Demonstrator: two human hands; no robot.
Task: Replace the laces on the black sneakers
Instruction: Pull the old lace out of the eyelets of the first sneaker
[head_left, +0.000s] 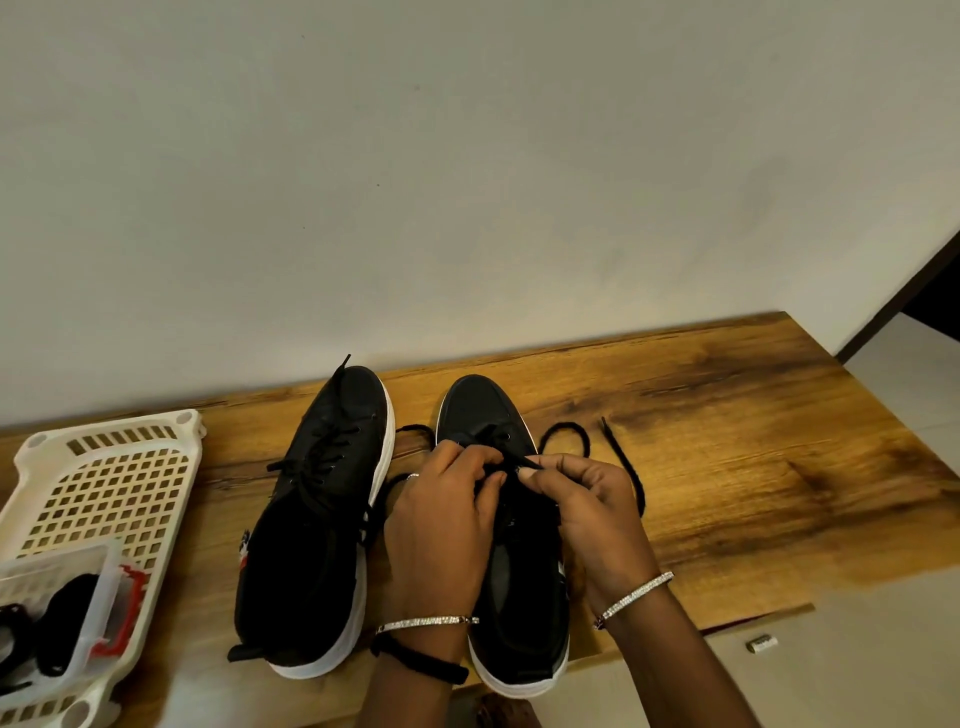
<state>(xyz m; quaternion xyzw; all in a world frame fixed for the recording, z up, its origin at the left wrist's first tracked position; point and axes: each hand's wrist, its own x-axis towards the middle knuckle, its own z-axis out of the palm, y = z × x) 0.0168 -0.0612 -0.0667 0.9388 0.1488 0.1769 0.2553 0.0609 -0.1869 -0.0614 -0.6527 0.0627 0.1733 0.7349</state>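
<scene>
Grip: my left hand (441, 519) and right hand (592, 512) pinch the lace (623, 457), to feed an eyelet.
Sneaker (483, 405): toe away, eyelets facing me.

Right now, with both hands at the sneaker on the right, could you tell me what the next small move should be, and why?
Probably draw the lace pinched by the right hand further through its eyelet on the right sneaker, while the left hand steadies it there. A long loop of it lies slack on the table, so that slack likely needs taking up.
</scene>
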